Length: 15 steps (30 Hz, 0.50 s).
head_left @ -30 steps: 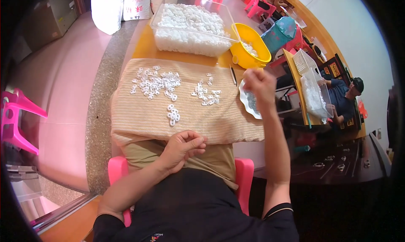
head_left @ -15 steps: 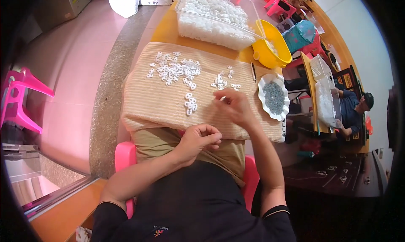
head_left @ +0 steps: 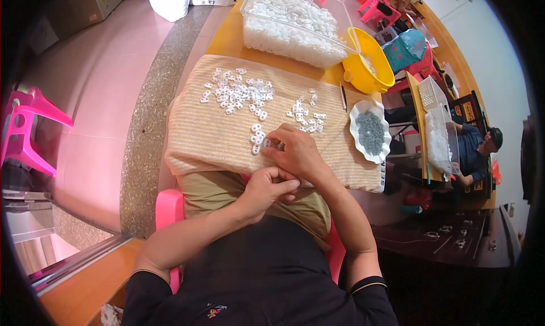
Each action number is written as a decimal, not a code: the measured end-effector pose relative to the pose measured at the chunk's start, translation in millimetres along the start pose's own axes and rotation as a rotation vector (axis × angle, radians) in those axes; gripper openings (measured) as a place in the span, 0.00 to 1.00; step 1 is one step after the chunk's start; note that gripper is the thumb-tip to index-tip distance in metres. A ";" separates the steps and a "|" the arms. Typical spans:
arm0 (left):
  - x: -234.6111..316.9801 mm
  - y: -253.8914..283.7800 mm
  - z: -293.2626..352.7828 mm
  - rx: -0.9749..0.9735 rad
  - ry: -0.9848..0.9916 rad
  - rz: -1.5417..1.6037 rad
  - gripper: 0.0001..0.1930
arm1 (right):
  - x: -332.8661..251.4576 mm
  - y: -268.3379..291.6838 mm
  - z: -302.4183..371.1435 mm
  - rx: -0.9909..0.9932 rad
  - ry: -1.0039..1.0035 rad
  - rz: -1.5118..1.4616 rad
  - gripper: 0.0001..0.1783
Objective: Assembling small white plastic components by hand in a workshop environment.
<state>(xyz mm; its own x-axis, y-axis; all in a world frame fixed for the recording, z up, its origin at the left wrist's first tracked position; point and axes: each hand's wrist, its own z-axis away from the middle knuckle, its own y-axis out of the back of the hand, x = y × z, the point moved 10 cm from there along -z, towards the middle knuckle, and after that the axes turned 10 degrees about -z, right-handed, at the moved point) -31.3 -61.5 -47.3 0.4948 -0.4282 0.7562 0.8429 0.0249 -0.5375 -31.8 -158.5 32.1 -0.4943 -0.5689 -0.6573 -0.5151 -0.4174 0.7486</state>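
Note:
My right hand (head_left: 295,151) reaches over the striped cloth (head_left: 193,121) with fingers bent. Its fingertips are closed on a small white two-hole plastic piece (head_left: 267,143), partly hidden, at the edge of a little cluster of like pieces (head_left: 256,139). Just below it, over my lap, my left hand (head_left: 265,191) is closed with thumb against fingers; whatever it may hold does not show. A larger pile of white pieces (head_left: 238,92) lies at the far left of the cloth, and a looser group (head_left: 305,115) lies beyond my right hand.
A white scalloped dish (head_left: 384,147) of small grey bits stands at the right, beside a dark pen-like tool (head_left: 343,96). Behind the cloth are a clear tub (head_left: 295,50) heaped with white pieces and a yellow basin (head_left: 363,79). Another person (head_left: 474,141) sits at the right.
My right hand has moved left and nearer, from beside the looser group to the little cluster. My left hand stays nearly in place, still closed.

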 end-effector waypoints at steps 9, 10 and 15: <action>8.7 8.5 -0.1 0.082 -0.051 0.111 0.05 | 26.0 13.2 21.4 0.033 -0.243 -0.441 0.10; 9.9 8.7 0.2 0.094 -0.054 0.106 0.05 | 30.1 14.6 24.7 0.036 -0.245 -0.440 0.10; 8.2 8.5 0.8 0.099 -0.077 0.044 0.05 | 23.7 17.6 30.8 -0.001 -0.201 -0.380 0.09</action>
<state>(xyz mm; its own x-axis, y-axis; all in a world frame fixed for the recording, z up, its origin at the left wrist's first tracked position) -19.9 -64.0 -45.4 0.5436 -0.3538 0.7612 0.8348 0.1330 -0.5343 -74.1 -157.5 27.0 -0.3958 -0.2254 -0.8903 -0.6862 -0.5716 0.4498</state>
